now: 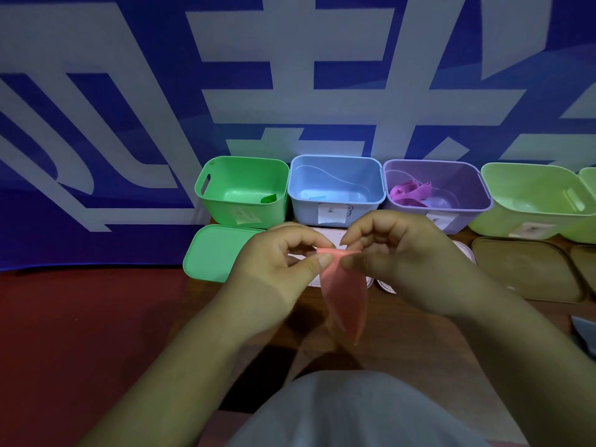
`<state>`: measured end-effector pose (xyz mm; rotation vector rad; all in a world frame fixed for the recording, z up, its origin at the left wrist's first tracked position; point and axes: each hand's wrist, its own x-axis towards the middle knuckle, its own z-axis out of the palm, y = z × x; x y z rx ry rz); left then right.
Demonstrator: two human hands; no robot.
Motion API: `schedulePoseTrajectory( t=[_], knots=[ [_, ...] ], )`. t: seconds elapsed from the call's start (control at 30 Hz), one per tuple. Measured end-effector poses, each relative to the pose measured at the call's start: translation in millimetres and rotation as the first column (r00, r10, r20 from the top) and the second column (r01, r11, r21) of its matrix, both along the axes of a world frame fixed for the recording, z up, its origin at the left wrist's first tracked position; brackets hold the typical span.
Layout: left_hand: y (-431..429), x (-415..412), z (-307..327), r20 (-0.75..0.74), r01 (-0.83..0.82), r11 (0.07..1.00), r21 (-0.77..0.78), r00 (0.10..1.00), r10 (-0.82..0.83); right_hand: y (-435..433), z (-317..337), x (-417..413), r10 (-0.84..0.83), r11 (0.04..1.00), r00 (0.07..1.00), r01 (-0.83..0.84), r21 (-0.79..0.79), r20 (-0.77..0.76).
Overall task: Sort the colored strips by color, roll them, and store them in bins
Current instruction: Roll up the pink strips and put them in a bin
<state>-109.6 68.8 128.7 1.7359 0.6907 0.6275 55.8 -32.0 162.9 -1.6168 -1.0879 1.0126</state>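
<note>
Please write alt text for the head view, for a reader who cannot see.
The left hand and right hand pinch the top of a pink strip, which hangs down. Behind them stand a green bin, blue bin, purple bin and lime bin.

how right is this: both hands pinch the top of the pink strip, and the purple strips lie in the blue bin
One slip: the head view shows the purple strips lying in the purple bin, not the blue bin. The left hand and right hand do pinch the top of the pink strip.
</note>
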Motion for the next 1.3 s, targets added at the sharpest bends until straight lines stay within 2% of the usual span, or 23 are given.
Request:
schedulePoseTrajectory(
  t=[0.1, 0.27, 0.43, 0.63, 0.77, 1.0, 1.17, 1.3],
  knots=[
    [-3.3, -0.2, 1.0, 0.047, 0.005, 0.996, -0.084, 0.999, -0.001, -1.1, -1.2, 0.4, -0.009, 1.000, 1.000, 0.009, 0.004, -0.023],
    [-6.2, 1.0, 1.3, 0.117, 0.010, 0.993, -0.119, 0.993, 0.004, -3.7, -3.5, 4.9, -0.034, 0.999, 0.999, 0.034, 0.001, -0.009],
    [-8.9, 2.7, 4.1, 0.146, 0.036, 0.996, -0.081, 0.989, -0.023, -3.3, -5.7, 4.4, -0.030, 0.997, 0.984, 0.041, 0.060, -0.174],
    [-14.1, 1.5, 5.4, 0.137, 0.038, 0.999, -0.016, 0.990, -0.036, -3.7, -9.1, 7.6, -0.048, 0.998, 0.974, 0.057, 0.030, -0.223],
    [-16.0, 3.2, 3.2, 0.135, 0.007, 0.998, -0.061, 0.991, 0.001, -4.5, -10.1, 8.6, -0.039, 0.999, 0.980, 0.044, 0.024, -0.195],
    [-14.6, 8.6, 3.1, 0.173, -0.067, 0.955, -0.288, 0.977, 0.121, -9.2, -4.6, 4.9, 0.019, 0.997, 0.992, -0.009, 0.077, -0.126],
    [-15.0, 9.0, 5.0, 0.164, -0.032, 0.941, -0.338, 0.982, 0.092, -9.3, -5.5, 5.2, -0.009, 0.995, 0.993, 0.020, 0.095, -0.114],
    [-17.0, 9.0, 7.1, 0.175, 0.004, 0.926, -0.377, 0.982, 0.067, -10.3, -5.7, 6.0, -0.016, 0.994, 0.999, 0.020, 0.106, -0.043]
  ],
)
